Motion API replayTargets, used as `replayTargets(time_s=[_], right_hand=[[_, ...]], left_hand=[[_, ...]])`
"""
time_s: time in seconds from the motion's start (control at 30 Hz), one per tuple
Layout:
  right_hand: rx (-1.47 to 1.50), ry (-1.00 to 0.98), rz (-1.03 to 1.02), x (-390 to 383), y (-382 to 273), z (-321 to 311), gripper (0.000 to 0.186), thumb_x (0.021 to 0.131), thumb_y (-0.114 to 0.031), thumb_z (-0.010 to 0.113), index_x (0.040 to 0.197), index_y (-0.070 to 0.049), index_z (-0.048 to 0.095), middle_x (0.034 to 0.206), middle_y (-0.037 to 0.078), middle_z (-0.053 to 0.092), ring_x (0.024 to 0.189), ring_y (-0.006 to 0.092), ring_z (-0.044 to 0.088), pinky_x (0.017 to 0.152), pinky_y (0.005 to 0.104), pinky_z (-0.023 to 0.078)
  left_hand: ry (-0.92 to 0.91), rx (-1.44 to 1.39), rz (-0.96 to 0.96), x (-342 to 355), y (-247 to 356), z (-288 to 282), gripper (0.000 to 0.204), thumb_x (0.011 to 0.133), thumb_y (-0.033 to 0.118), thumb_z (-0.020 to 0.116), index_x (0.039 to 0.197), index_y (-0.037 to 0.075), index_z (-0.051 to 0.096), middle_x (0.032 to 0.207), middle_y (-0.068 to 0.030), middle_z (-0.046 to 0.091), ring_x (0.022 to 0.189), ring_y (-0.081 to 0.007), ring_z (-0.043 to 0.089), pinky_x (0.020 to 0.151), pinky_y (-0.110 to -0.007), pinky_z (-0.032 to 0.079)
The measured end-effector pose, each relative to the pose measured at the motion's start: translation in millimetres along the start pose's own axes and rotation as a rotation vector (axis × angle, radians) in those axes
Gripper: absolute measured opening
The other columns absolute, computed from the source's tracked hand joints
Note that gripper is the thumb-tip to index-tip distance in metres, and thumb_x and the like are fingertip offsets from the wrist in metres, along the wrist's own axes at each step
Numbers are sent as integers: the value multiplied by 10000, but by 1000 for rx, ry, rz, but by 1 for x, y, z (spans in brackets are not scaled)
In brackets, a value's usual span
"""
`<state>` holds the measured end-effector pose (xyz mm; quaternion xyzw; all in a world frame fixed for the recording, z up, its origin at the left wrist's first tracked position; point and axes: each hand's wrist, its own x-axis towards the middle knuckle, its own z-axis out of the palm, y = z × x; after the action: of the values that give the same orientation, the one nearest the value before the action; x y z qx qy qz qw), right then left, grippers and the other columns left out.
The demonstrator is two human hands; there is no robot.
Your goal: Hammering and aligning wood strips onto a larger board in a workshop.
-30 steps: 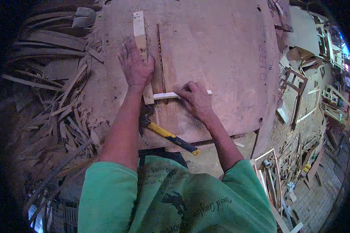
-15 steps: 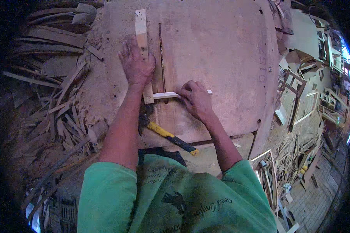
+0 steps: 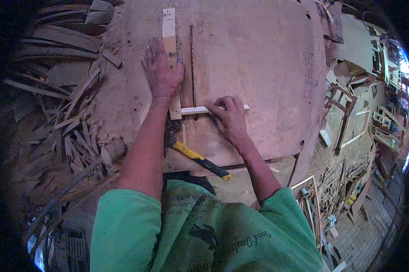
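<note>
My left hand (image 3: 162, 71) lies flat, fingers spread, on a long wooden guide strip (image 3: 169, 27) that runs away from me on the table saw top (image 3: 259, 59). My right hand (image 3: 229, 119) presses down on a thin pale wooden strip (image 3: 194, 110) lying crosswise, its left end butted against the guide. The narrow saw blade (image 3: 191, 54) stands in its slot just right of the guide, and the pale strip crosses the slot at its near end.
A hammer with a yellow and black handle (image 3: 200, 159) lies near the table's front edge. Wood offcuts and slats (image 3: 63, 131) are heaped on the left. Wooden frames and scrap (image 3: 345, 118) fill the floor on the right.
</note>
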<state>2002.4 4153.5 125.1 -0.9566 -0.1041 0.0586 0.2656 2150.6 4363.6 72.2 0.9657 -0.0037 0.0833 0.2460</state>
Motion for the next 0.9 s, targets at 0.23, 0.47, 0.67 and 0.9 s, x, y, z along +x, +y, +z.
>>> replayTargets(time_s=[0.23, 0.47, 0.67, 0.9], right_hand=[[-50, 100, -90, -5, -1, 0, 445, 791, -125, 759, 1233, -167, 721, 1120, 72, 625, 1059, 309, 557, 950, 480, 443], [101, -67, 263, -81, -75, 34, 398, 788, -209, 799, 1152, -121, 665, 1071, 135, 594, 1011, 331, 593, 837, 452, 502], [109, -97, 452, -126, -132, 73, 405, 878, -270, 726, 1218, -101, 586, 1061, 150, 552, 977, 369, 616, 781, 492, 522], [373, -216, 693, -113, -216, 104, 428, 918, -217, 664, 1295, -94, 504, 1119, 196, 589, 997, 401, 645, 753, 540, 541]], left_hand=[[8, -26, 26, 0, -2, 2, 883, 874, 377, 680, 1608, 82, 286, 1628, -215, 350, 1510, -444, 291, 1242, -603, 168], [-61, 18, 13, 1, -7, 4, 916, 840, 380, 684, 1592, 47, 282, 1596, -248, 377, 1515, -431, 286, 1256, -595, 125], [-53, 0, -5, 0, -2, 3, 952, 819, 374, 697, 1587, 15, 265, 1586, -265, 381, 1511, -452, 284, 1257, -598, 110], [-94, 58, 27, 2, -8, 9, 990, 807, 386, 698, 1600, 17, 233, 1605, -269, 352, 1511, -442, 293, 1257, -599, 104]])
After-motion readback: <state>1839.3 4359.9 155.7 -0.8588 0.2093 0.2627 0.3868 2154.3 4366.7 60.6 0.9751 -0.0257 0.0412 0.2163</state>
